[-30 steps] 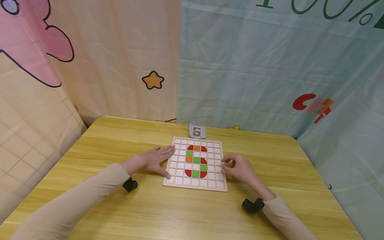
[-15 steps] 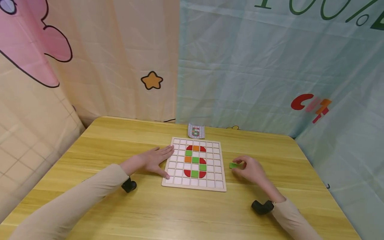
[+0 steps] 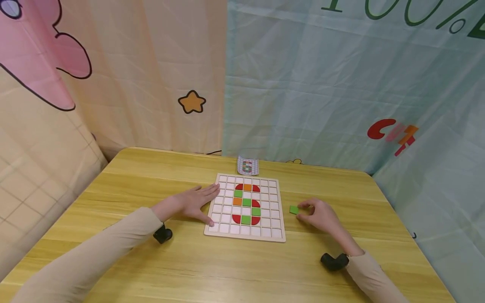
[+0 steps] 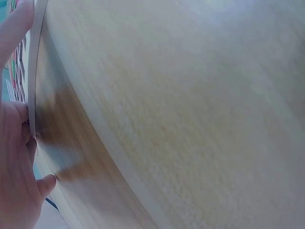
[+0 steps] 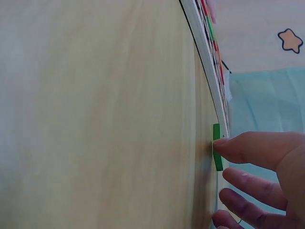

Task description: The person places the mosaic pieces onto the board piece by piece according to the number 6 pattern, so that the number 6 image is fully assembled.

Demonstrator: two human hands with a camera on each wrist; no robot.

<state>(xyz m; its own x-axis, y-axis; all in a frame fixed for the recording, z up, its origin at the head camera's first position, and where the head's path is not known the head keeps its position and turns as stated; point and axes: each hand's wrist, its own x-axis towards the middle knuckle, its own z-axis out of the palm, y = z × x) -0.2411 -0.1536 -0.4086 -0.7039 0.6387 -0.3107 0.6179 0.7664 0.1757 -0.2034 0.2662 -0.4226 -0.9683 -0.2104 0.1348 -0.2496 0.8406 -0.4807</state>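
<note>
1. The left hand lay flat with straight fingers on the yellow wooden table, fingertips touching the left edge of the square wooden grid board.
2. The right hand rested right of the board, one fingertip touching a small green square tile flat on the table; whether it gripped the tile could not be told.
3. A small patterned card stood just beyond the board's far edge.

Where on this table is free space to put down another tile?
Free: the yellow wooden table in front of the white grid board, and its left part beyond the left hand. Crowded: right of the board, the right hand touches a green square tile.
</note>
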